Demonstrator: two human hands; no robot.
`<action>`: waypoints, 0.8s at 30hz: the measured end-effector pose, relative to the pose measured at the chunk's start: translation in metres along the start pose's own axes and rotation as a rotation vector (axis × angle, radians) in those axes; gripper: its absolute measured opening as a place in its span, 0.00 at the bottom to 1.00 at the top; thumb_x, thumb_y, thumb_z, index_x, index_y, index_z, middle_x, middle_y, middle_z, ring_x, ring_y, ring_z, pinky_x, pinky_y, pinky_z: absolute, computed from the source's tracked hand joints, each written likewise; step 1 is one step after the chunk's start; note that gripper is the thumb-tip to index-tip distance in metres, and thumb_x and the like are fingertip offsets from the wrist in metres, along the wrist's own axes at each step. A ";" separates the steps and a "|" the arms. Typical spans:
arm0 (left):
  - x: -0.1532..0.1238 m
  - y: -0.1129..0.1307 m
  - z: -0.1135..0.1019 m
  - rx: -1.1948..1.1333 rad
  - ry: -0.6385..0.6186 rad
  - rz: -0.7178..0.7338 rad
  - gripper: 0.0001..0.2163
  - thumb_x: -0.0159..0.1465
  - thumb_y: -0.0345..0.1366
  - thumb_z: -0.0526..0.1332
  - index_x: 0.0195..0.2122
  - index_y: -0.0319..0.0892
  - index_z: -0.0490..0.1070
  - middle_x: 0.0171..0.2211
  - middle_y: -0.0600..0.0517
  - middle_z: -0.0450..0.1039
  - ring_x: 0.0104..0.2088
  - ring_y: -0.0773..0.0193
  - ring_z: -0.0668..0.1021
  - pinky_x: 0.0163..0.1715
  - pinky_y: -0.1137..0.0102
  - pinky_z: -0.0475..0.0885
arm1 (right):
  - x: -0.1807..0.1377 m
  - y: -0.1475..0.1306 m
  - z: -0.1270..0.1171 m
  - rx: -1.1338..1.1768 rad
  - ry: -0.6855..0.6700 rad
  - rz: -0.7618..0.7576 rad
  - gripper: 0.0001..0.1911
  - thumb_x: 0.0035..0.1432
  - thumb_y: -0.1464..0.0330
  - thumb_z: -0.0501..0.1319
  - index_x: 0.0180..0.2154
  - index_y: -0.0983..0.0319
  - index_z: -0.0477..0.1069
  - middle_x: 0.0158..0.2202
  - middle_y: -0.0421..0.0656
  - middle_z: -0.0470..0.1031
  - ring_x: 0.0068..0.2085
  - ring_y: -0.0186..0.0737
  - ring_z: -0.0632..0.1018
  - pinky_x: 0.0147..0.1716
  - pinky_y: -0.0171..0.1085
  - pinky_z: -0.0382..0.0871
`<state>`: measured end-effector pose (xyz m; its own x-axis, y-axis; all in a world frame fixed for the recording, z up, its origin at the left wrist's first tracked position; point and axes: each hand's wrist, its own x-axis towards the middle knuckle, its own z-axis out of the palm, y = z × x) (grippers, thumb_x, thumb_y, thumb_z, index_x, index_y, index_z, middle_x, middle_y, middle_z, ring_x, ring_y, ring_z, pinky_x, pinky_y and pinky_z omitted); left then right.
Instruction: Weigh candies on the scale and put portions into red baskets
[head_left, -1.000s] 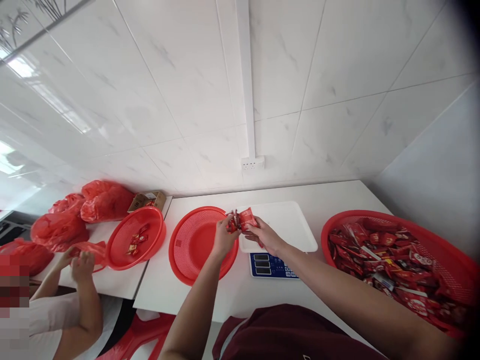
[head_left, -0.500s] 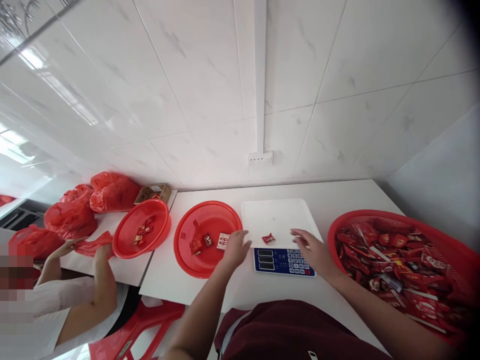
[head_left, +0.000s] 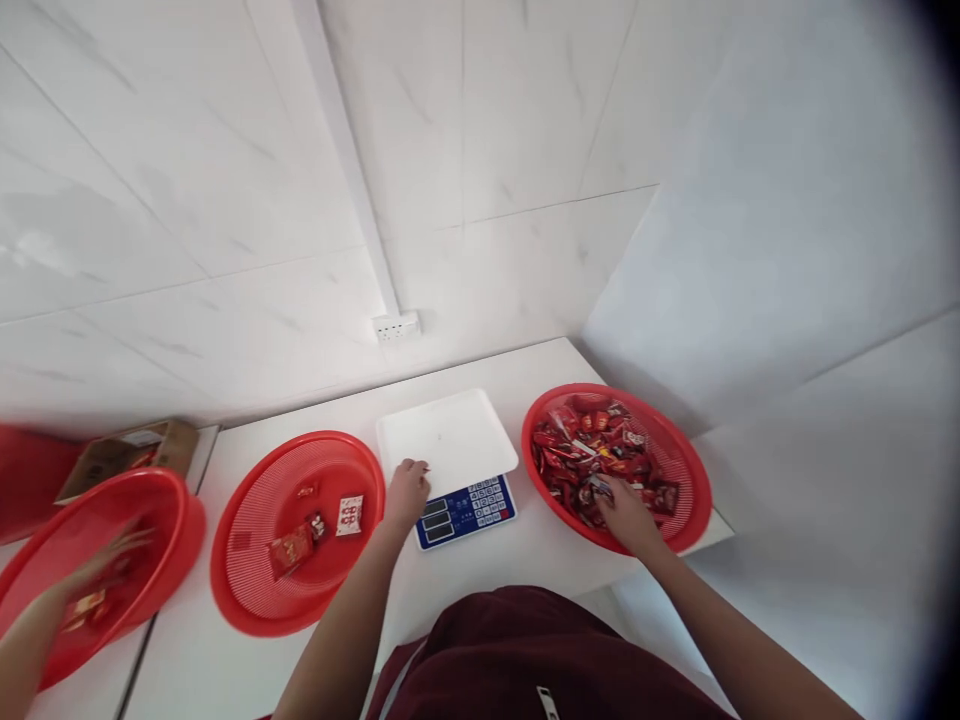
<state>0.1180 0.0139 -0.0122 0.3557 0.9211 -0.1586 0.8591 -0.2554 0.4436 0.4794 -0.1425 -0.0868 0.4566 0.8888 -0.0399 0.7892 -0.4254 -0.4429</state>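
My left hand (head_left: 409, 494) is closed at the near left edge of the white weighing pan (head_left: 442, 432). A bit of red shows at its fingertips, apparently a small wrapped candy mostly hidden by the fingers. The pan belongs to a digital scale with a blue keypad panel (head_left: 465, 512). Over to the right, my right hand (head_left: 624, 512) reaches into a red basket (head_left: 694, 480) heaped with red candy packets (head_left: 577, 450). Its fingers close on a silvery-blue packet (head_left: 598, 485) among them.
Left of the scale stands a red basket (head_left: 240, 590) with several packets in it. Farther left, a co-worker's hand (head_left: 112, 560) is inside another red basket (head_left: 169, 490). Behind that are a cardboard box (head_left: 124, 455) and a wall socket (head_left: 396, 326).
The view has turned right. My right hand has gone from the scale into the heaped basket. My left hand has closed at the pan, and the candy lying there no longer shows.
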 end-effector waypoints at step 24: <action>-0.072 -0.084 0.020 0.048 0.360 -0.268 0.22 0.61 0.41 0.50 0.53 0.33 0.63 0.54 0.35 0.61 0.57 0.46 0.63 0.55 0.54 0.61 | 0.073 0.004 -0.008 0.027 0.090 -0.005 0.28 0.47 0.77 0.51 0.53 0.62 0.67 0.57 0.49 0.63 0.58 0.46 0.65 0.56 0.43 0.60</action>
<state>0.0278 -0.0366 -0.0552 -0.0257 0.9979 0.0587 0.9226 0.0010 0.3857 0.5193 -0.0804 -0.0842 0.4889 0.8713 0.0420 0.7805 -0.4155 -0.4671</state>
